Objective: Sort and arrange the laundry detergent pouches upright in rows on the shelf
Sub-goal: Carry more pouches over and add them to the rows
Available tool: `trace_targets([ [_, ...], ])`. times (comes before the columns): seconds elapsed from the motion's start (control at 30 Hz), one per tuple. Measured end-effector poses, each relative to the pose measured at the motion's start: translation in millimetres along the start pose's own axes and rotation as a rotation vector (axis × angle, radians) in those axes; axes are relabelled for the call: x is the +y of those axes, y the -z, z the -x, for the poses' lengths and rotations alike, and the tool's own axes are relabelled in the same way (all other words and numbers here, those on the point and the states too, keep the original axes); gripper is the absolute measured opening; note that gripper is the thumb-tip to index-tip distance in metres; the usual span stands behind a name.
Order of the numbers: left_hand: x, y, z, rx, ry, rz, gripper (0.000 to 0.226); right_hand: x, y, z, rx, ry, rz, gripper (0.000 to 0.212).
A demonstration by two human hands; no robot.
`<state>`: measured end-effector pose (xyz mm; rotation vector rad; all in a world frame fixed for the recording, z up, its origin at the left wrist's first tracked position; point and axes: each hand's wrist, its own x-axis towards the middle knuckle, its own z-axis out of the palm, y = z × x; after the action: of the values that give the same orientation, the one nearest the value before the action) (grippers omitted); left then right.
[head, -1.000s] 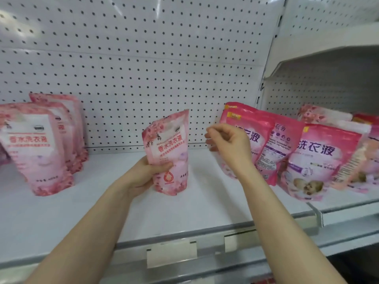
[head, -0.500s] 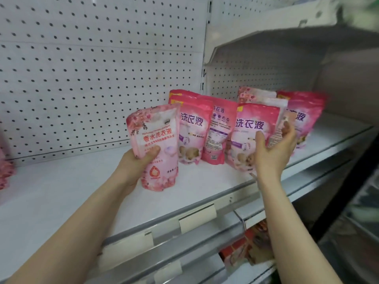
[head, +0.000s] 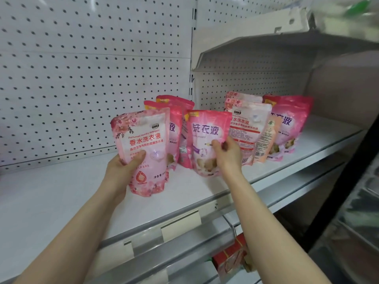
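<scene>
Head view of a shelf (head: 61, 191) with its sorting under way. A pale floral pouch (head: 143, 128) is gripped low on its left side by the left hand (head: 123, 167), with the thumb laid across the front and the fingers wrapped behind. It is held upright just in front of the mixed group, and whether its base touches the shelf cannot be told. A deep pink pouch (head: 207, 128) is grasped by the right hand (head: 227, 154), thumb on its face and fingers curled round its right edge. It stands at the front of the cluster, slightly tilted. Two further deep pink pouches (head: 174, 117) are seen behind these, close to the pegboard back (head: 82, 78). Further right, two more pale floral pouches (head: 248, 128), a peach-backed pouch (head: 268, 140) and another deep pink pouch (head: 289, 121) are crowded together, overlapping and leaning, with the designs intermixed. The task is judged to be at an early stage. No orderly row is shown, the two designs are not yet separated, and every pouch in view is yet to be squared up and aligned.
</scene>
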<state>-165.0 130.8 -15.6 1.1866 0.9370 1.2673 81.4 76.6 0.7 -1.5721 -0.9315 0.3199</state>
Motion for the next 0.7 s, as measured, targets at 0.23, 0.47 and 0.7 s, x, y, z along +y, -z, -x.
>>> trace_targets([
  [0.23, 1, 5, 1, 0.041, -0.035, -0.020, 0.013, -6, -3, -1, -0.066, 0.120, -0.041, 0.030],
  [0.47, 5, 8, 4, 0.061, -0.039, -0.009, 0.013, 17, 59, -55, 0.458, 0.042, 0.033, 0.059],
  [0.7, 6, 8, 5, 0.078, -0.040, -0.003, 0.009, -17, 42, -31, 0.245, 0.250, 0.221, 0.032],
])
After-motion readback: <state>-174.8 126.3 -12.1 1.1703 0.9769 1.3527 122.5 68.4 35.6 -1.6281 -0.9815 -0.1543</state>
